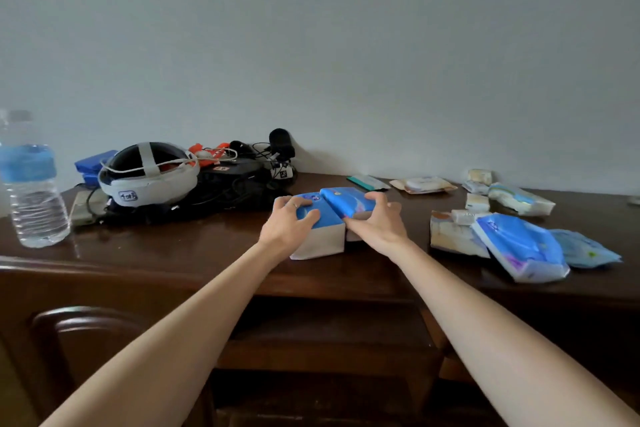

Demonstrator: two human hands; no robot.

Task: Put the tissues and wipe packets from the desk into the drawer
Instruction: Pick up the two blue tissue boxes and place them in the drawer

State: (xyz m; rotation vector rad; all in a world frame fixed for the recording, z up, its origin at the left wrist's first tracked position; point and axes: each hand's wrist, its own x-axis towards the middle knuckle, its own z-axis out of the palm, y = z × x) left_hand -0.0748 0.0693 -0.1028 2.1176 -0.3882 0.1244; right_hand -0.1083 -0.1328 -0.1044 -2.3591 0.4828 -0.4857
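Observation:
Two blue-and-white tissue packs lie side by side at the middle of the dark wooden desk. My left hand is clamped over the left tissue pack. My right hand grips the right tissue pack, which is tilted up. Another blue tissue pack lies to the right, leaning on a beige packet and beside a pale blue wipe packet. Further back lie a flat wipe packet, a white-blue pack and small sachets. Below the desk edge, a drawer looks pulled out.
A water bottle stands at the left edge. A white-strapped headset sits on tangled black cables and devices at back left, with a blue box behind. A teal strip lies near the wall. A chair back stands at lower left.

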